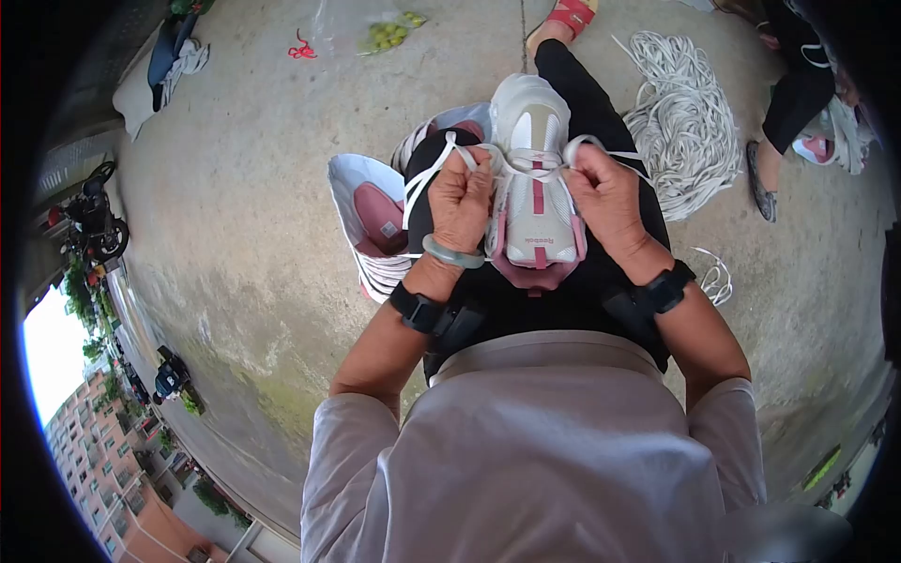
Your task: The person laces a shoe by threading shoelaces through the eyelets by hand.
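A white and pink shoe (pixel 540 220) rests on my lap, its toe pointing away from me and its tongue toward me. White lace (pixel 533 167) crosses over its front part. My left hand (pixel 460 199), at the shoe's left side, is closed on a lace end, with more lace hanging to the left. On the shoe's right side my right hand (pixel 605 199) pinches the other lace end, which makes a small loop above the fingers. The fingertips of both hands are partly hidden by the lace.
More pink and white shoes (pixel 378 214) stand left of my knee. A heap of white laces (pixel 683 127) lies on the floor at the right, with a few loose laces (pixel 715 277) nearer. Another person's leg (pixel 793 117) is at the far right. Green fruit (pixel 387 36) lies ahead.
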`<state>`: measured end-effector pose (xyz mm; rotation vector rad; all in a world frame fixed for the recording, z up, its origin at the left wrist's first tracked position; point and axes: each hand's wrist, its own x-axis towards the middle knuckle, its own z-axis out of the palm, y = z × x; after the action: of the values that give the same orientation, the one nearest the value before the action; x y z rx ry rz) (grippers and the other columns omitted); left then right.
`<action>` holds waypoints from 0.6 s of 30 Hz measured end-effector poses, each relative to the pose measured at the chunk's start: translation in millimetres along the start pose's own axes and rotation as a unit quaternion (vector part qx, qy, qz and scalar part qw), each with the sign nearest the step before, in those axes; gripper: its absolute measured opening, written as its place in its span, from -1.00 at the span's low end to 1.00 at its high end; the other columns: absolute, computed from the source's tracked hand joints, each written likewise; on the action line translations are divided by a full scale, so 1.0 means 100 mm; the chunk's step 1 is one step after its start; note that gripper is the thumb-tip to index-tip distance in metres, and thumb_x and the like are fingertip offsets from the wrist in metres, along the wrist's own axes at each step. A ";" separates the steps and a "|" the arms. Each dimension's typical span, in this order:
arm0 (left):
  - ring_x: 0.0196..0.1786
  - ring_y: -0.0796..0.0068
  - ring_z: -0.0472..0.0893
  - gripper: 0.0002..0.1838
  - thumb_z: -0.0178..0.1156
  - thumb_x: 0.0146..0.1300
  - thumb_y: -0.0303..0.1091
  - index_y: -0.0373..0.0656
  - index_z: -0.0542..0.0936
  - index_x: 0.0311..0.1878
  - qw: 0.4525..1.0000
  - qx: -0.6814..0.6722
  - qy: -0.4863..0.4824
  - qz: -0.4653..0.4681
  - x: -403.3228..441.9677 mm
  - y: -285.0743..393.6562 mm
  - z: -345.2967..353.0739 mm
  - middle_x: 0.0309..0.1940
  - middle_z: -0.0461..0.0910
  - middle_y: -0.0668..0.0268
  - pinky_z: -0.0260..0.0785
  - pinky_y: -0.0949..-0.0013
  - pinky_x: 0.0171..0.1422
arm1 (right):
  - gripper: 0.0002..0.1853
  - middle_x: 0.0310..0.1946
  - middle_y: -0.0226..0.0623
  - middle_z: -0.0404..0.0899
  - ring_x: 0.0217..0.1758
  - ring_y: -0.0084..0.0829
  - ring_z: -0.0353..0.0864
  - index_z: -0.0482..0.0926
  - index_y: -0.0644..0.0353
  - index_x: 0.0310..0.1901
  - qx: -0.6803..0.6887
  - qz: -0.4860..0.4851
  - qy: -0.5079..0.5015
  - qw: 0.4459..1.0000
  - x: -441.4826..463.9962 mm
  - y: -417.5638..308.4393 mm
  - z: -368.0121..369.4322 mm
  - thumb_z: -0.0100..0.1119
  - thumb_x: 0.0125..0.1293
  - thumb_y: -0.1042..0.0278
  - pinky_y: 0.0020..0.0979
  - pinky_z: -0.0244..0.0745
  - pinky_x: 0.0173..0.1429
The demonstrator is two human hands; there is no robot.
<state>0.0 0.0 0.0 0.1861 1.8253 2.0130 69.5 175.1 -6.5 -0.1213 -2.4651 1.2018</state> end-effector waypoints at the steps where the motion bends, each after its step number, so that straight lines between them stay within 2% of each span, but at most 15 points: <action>1: -0.41 0.82 0.29 -0.92 0.00 0.26 -0.49 -0.19 0.45 -0.20 1.000 0.005 0.012 0.017 0.04 -0.02 0.04 -0.46 0.37 0.59 0.17 0.71 -0.34 | -0.83 -0.56 -0.26 0.52 -0.53 -0.40 0.52 0.36 0.21 -0.29 0.049 0.079 -0.004 0.996 -0.02 0.03 -0.01 0.14 0.14 0.43 -0.40 0.41 -0.42; 2: -0.40 0.82 0.28 -0.93 -0.01 0.26 -0.50 -0.20 0.44 -0.21 0.999 0.015 0.021 0.019 0.08 -0.06 0.07 -0.46 0.37 0.58 0.16 0.71 -0.33 | -0.80 -0.61 -0.29 0.49 -0.60 -0.44 0.47 0.34 0.21 -0.34 0.096 0.157 -0.009 0.983 -0.05 0.05 -0.03 0.18 0.12 0.41 -0.44 0.38 -0.47; 6: -0.45 0.80 0.25 -0.95 0.02 0.24 -0.50 -0.21 0.44 -0.24 0.995 0.087 0.019 0.052 0.13 -0.13 0.00 -0.54 0.36 0.54 0.17 0.68 -0.37 | -0.72 -0.66 -0.36 0.34 -0.64 -0.54 0.32 0.27 0.20 -0.40 0.133 0.178 -0.037 0.974 -0.19 -0.11 -0.13 0.24 0.04 0.43 -0.50 0.32 -0.50; 7: -0.46 0.79 0.25 -0.95 0.03 0.23 -0.51 -0.22 0.44 -0.25 0.995 0.085 0.021 0.051 0.13 -0.14 0.00 -0.56 0.36 0.52 0.17 0.67 -0.39 | -0.72 -0.66 -0.36 0.34 -0.64 -0.54 0.32 0.27 0.20 -0.40 0.133 0.179 -0.040 0.974 -0.21 -0.13 -0.16 0.24 0.04 0.43 -0.50 0.32 -0.50; 9: -0.48 0.78 0.26 -0.96 0.03 0.22 -0.51 -0.22 0.43 -0.26 0.995 0.085 0.025 0.054 0.14 -0.14 0.00 -0.57 0.36 0.51 0.18 0.66 -0.40 | -0.69 -0.62 -0.36 0.30 -0.61 -0.54 0.30 0.26 0.20 -0.41 0.111 0.121 -0.078 0.983 -0.23 -0.12 -0.20 0.28 0.01 0.40 -0.50 0.31 -0.49; 12: -0.49 0.78 0.24 -0.95 0.04 0.20 -0.53 -0.21 0.44 -0.26 0.993 0.099 0.021 0.058 0.13 -0.18 -0.04 -0.58 0.36 0.51 0.18 0.66 -0.41 | -0.66 -0.60 -0.37 0.24 -0.58 -0.53 0.25 0.26 0.20 -0.41 0.130 0.108 -0.085 0.982 -0.23 -0.05 -0.19 0.31 -0.03 0.39 -0.50 0.29 -0.47; 14: -0.54 0.68 0.38 -0.91 0.05 0.17 -0.55 -0.21 0.44 -0.25 0.988 0.130 0.021 0.084 0.12 -0.21 -0.07 -0.58 0.43 0.41 0.25 0.60 -0.43 | -0.66 -0.60 -0.38 0.24 -0.58 -0.53 0.24 0.26 0.21 -0.41 0.123 0.104 -0.096 0.982 -0.22 -0.05 -0.18 0.31 -0.04 0.39 -0.50 0.28 -0.47; 15: -0.54 0.68 0.38 -0.91 0.05 0.17 -0.55 -0.21 0.44 -0.25 0.988 0.130 0.022 0.083 0.12 -0.15 -0.04 -0.58 0.43 0.41 0.25 0.60 -0.43 | -0.66 -0.60 -0.38 0.23 -0.58 -0.53 0.23 0.26 0.20 -0.42 0.128 0.104 -0.095 0.982 -0.22 -0.05 -0.19 0.31 -0.04 0.40 -0.50 0.28 -0.47; 17: -0.53 0.44 0.52 -0.89 0.04 0.14 -0.56 -0.21 0.43 -0.25 0.943 0.271 0.016 0.194 0.12 -0.03 0.01 -0.59 0.48 0.26 0.33 0.49 -0.43 | -0.66 -0.60 -0.39 0.23 -0.58 -0.53 0.22 0.26 0.20 -0.42 0.134 0.103 -0.095 0.981 -0.22 -0.07 -0.19 0.31 -0.05 0.40 -0.49 0.27 -0.47; 18: -0.45 0.21 0.58 -0.87 0.04 0.11 -0.57 -0.20 0.42 -0.24 0.918 0.299 0.018 0.259 0.13 -0.02 0.03 -0.55 0.50 0.12 0.37 0.42 -0.40 | -0.67 -0.60 -0.39 0.23 -0.58 -0.53 0.22 0.27 0.20 -0.43 0.136 0.109 -0.091 0.980 -0.21 -0.08 -0.18 0.31 -0.05 0.41 -0.49 0.27 -0.47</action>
<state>-10.6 8.0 -3.8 0.8976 2.5758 1.6725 96.9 178.4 3.4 -0.2166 -2.4584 1.7014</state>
